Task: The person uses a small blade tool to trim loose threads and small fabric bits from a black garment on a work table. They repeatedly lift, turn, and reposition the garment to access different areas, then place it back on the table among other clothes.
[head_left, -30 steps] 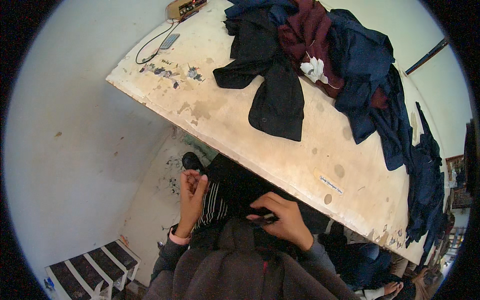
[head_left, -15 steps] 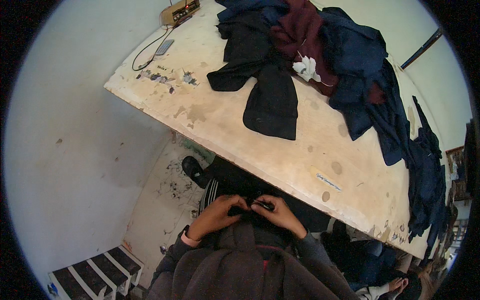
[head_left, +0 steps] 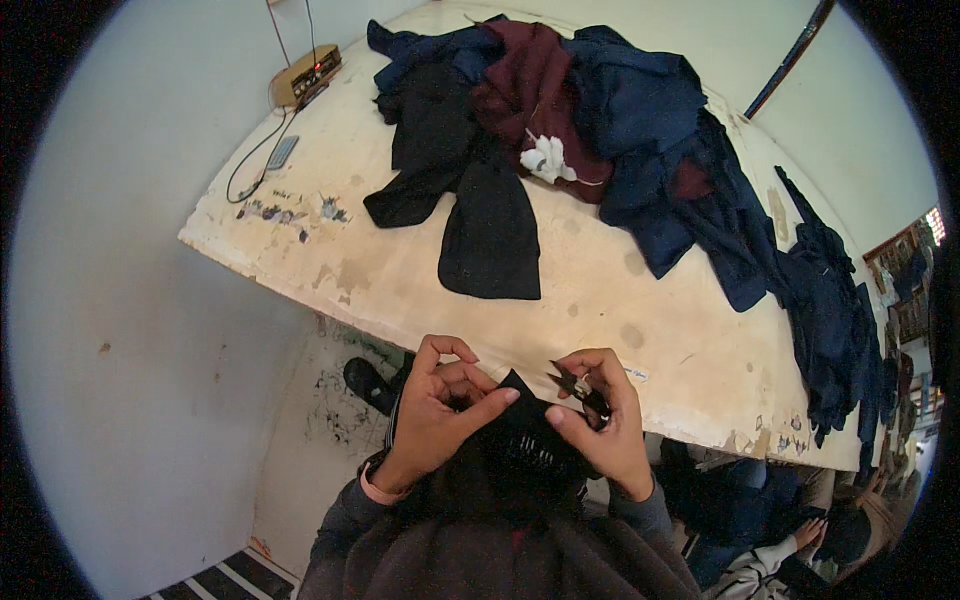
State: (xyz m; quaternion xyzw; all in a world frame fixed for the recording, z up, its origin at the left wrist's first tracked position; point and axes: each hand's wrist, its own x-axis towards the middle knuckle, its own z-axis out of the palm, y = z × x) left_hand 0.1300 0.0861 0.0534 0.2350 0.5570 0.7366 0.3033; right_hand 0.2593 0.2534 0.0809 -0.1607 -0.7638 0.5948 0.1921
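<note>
My left hand (head_left: 440, 410) and my right hand (head_left: 600, 420) hold up a piece of black fabric (head_left: 520, 440) between them, close in front of my chest. The left hand pinches the cloth's upper edge with thumb and forefinger. In the right hand sit small black thread snips (head_left: 578, 388), blades pointing up-left beside the cloth's top corner. Both hands hover just off the near edge of a worn cream table (head_left: 600, 290).
On the table lies a heap of dark clothing: black garments (head_left: 470, 200), a maroon one (head_left: 530, 90) with a white scrap (head_left: 547, 158), navy pieces (head_left: 680, 150). A small box with cables (head_left: 305, 75) sits at the far left corner. Another person (head_left: 800, 550) sits lower right.
My hands have risen with the black fabric from my lap toward the table edge and moved closer to the camera. The snips now show in the right hand.
</note>
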